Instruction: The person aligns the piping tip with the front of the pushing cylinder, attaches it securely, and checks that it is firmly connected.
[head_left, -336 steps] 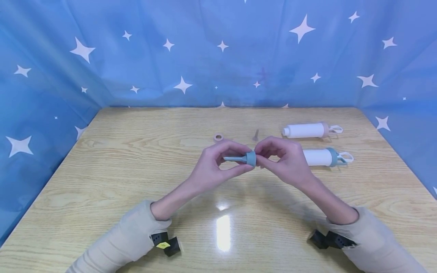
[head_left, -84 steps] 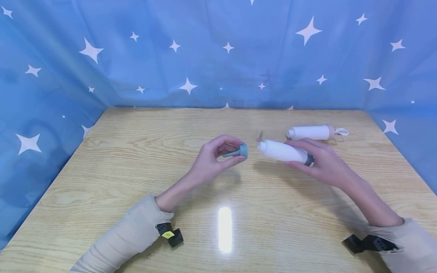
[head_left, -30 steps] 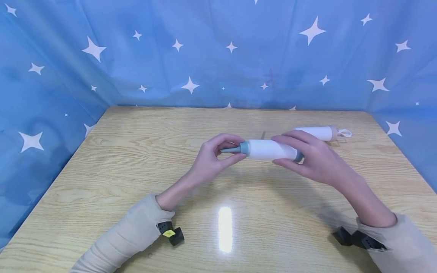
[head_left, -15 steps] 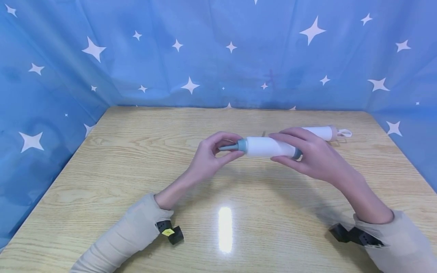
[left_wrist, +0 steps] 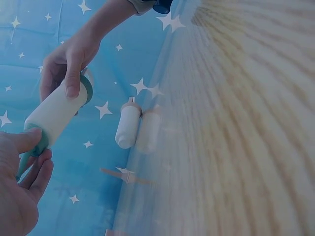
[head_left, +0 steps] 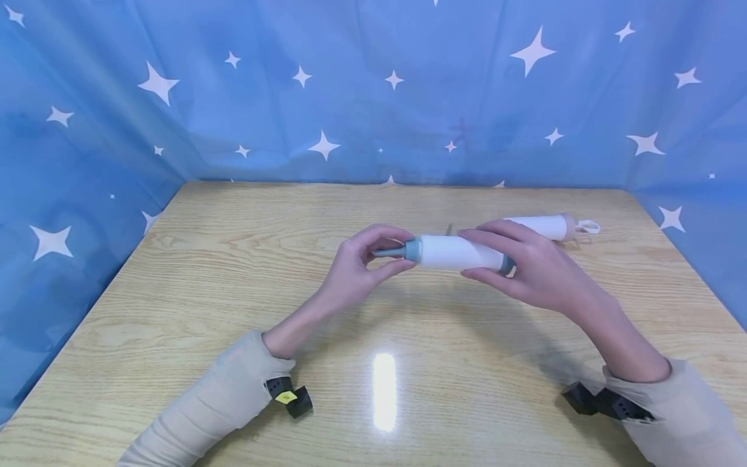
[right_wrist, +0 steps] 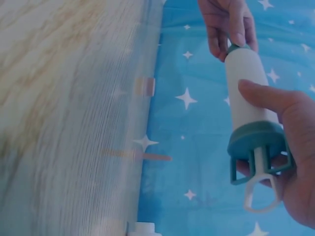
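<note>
The white tube [head_left: 442, 251] is held up above the table [head_left: 280, 214], its long axis running roughly along the table's far edge, so one end faces the left edge and the other the right. At the left end sits the teal nozzle cap [head_left: 412, 250], in line with the tube and touching it, spout pointing back into the left hand [head_left: 357, 267]; that hand's thumb and fingers pinch the cap's sides and are nearest the joint. Whether the cap is fully seated cannot be told. The right hand [head_left: 533, 267] has its fingers curled round the tube's other half, close to the teal collar [right_wrist: 256, 140], with the white pull ring [right_wrist: 261, 210] beyond it. The cap therefore lies straight along the axis from the right fingers, toward the left edge. A second tube [head_left: 543, 226] lies toward the table's far right corner.
</note>
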{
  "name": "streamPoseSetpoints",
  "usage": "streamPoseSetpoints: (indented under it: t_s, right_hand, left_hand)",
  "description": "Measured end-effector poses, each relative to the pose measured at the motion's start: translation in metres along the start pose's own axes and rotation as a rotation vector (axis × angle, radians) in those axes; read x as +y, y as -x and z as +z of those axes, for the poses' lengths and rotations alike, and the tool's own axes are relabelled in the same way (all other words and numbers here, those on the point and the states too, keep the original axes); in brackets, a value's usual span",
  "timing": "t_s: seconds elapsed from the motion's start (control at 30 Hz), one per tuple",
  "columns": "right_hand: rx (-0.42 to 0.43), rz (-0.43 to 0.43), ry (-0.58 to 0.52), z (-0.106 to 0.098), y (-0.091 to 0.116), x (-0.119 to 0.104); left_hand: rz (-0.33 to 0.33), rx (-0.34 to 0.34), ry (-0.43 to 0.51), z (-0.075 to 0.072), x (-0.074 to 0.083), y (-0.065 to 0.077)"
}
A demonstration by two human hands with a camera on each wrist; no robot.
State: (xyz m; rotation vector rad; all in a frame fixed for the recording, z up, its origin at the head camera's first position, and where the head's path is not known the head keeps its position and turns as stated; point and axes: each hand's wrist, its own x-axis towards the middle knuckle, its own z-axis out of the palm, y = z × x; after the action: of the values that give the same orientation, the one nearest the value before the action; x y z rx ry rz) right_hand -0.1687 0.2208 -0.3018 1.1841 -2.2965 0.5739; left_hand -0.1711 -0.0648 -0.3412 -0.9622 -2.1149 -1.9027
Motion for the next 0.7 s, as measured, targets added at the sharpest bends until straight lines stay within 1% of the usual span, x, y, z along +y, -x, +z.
streamPoseSetpoints:
  t_s: [0.17,0.4,0.53,0.7]
  right_hand:
    - [-0.015,0.025,0.005,-0.0008,0.0008,-0.0010]
    - [0.001,0.012,0.005,-0.0009,-0.0002,-0.0008]
    - [0.012,-0.004,0.027,-0.0007,-0.0001,-0.0009]
    - [0.034,-0.024,0.032,-0.0005,-0.0003,-0.0007]
  left_hand:
    - [0.028,0.008,0.011,0.0004,0.0002,0.0003]
    - [0.030,0.035,0.003,0.0001,0.0018,0.0001]
    - [-0.003,0.028,0.004,-0.0001,0.0016,-0.0001]
    - [-0.075,0.014,0.007,-0.0010,0.0013,-0.0002]
